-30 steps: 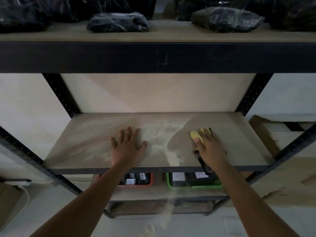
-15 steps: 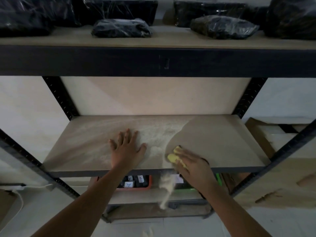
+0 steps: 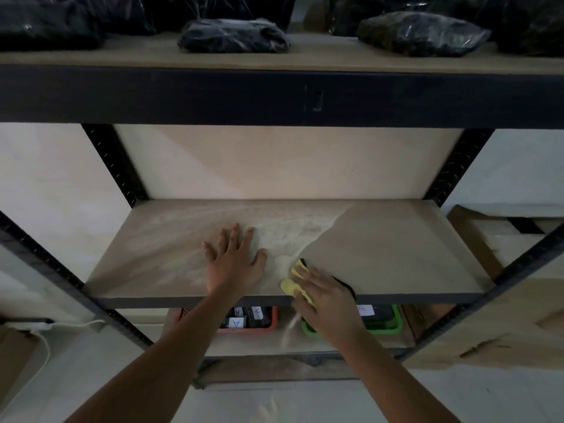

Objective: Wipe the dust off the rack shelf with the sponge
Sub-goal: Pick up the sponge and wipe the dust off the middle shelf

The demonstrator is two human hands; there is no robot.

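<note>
The rack shelf [image 3: 396, 251] is a tan board in a black metal frame at chest height. Pale dust [image 3: 283, 233] covers its left and middle; the right part is wiped darker. My right hand [image 3: 328, 300] presses a yellow sponge [image 3: 294, 280] with a dark underside at the shelf's front edge, just right of centre. A thin stream of dust [image 3: 290, 328] falls off the edge below the sponge. My left hand [image 3: 233, 264] lies flat with fingers spread on the dusty board, just left of the sponge.
The shelf above [image 3: 305, 56] carries several black plastic-wrapped bundles. Below, a red basket [image 3: 268, 326] and a green basket [image 3: 387, 326] hold labelled items. Cardboard boxes [image 3: 500, 254] stand to the right. A white power strip [image 3: 27, 326] with a cable lies at lower left.
My right hand swept the sponge from the middle right of the shelf toward me and leftward to the front edge, pushing dust over it. My left hand stayed flat in place.
</note>
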